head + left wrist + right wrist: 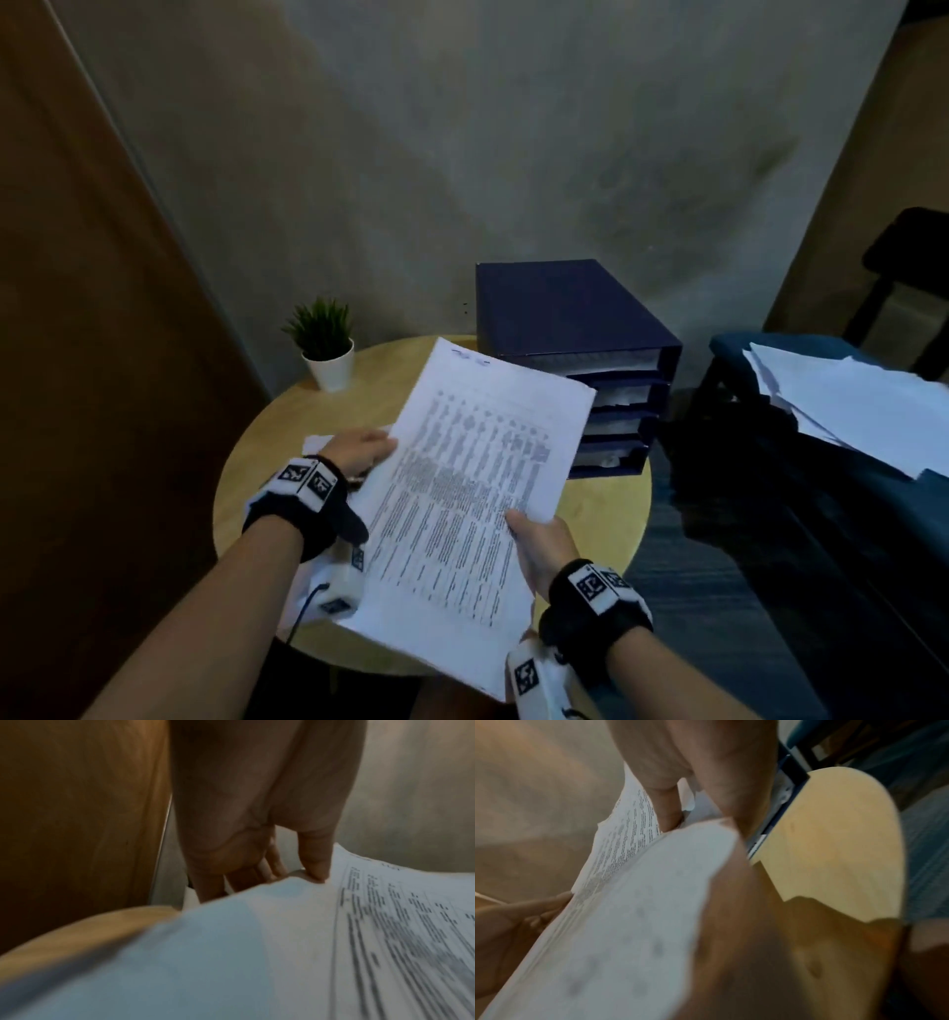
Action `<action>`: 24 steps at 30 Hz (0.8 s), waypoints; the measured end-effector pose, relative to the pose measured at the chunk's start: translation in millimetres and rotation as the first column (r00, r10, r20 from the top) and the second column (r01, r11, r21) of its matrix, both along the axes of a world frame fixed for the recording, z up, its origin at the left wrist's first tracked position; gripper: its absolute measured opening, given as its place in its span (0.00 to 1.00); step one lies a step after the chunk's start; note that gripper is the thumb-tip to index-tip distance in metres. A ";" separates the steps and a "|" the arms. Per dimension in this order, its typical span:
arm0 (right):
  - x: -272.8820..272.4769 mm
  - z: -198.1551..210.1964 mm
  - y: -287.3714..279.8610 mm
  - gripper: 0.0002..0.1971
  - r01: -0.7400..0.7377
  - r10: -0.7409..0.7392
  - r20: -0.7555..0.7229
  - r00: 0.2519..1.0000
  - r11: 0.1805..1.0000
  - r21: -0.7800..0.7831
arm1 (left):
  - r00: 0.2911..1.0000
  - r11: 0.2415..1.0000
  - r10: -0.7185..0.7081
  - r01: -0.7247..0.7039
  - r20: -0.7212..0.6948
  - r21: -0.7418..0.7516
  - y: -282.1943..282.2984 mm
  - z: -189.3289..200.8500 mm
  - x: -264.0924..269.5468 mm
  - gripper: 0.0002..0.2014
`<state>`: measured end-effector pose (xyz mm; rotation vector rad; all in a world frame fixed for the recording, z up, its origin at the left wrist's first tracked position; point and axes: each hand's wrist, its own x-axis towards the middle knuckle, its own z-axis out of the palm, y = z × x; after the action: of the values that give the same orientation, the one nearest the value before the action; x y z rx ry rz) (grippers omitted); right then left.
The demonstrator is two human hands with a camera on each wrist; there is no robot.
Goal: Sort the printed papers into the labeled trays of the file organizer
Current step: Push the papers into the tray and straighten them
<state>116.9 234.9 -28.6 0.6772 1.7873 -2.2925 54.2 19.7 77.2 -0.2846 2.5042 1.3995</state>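
Note:
A stack of printed papers (472, 493) with rows of text is held above the round wooden table (257, 462), tilted toward the dark blue file organizer (565, 313). My left hand (359, 452) pinches the stack's left edge, thumb on top (316, 862) and fingers underneath. On the stack's right edge my right hand (539, 545) grips with its thumb (664, 805) on the printed side. The organizer stands at the table's back right, with several trays (616, 390) that hold papers. Its labels cannot be read.
A small potted plant (323, 339) in a white pot stands at the table's back left. More loose papers (847, 406) lie on a dark blue seat at the right. A wooden door (77, 308) runs along the left, a grey wall behind.

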 end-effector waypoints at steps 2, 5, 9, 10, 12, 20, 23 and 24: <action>6.0 -10.4 11.5 0.17 0.037 -0.038 0.029 0.999 0.999 0.032 | 0.993 0.996 -0.086 0.089 0.080 -0.026 3.6 -13.3 8.6 0.06; 17.8 -23.1 29.6 0.18 0.110 -0.117 0.071 0.991 0.989 0.098 | 0.964 0.981 -0.192 0.192 0.183 0.017 14.6 -28.9 17.7 0.05; 30.8 -42.9 57.7 0.20 0.145 -0.171 0.172 0.970 0.977 0.154 | 0.902 0.953 -0.303 0.290 0.309 0.087 36.5 -41.7 30.5 0.16; 32.3 -46.6 64.5 0.21 0.163 -0.192 0.182 0.964 0.973 0.164 | 0.888 0.946 -0.323 0.304 0.327 0.109 41.6 -45.3 31.8 0.19; 32.4 -44.7 77.7 0.21 0.210 -0.241 0.188 0.952 0.963 0.171 | 0.883 0.941 -0.338 0.306 0.326 0.147 52.2 -46.3 34.7 0.20; 3.2 -7.1 105.5 0.23 0.273 -0.284 0.152 0.947 0.958 0.086 | 0.945 0.952 -0.260 0.216 0.199 0.219 85.7 -31.0 35.3 0.19; -4.4 -0.4 112.4 0.26 0.248 -0.257 0.169 0.952 0.966 0.073 | 0.952 0.953 -0.242 0.197 0.188 0.229 89.7 -29.9 35.3 0.20; -9.6 -1.5 117.1 0.29 0.258 -0.265 0.161 0.951 0.964 0.059 | 0.954 0.956 -0.236 0.194 0.185 0.219 90.0 -29.1 35.8 0.19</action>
<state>107.2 352.0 -30.1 1.1405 1.7574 -2.2821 90.0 109.7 48.2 -0.1070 2.1353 1.4337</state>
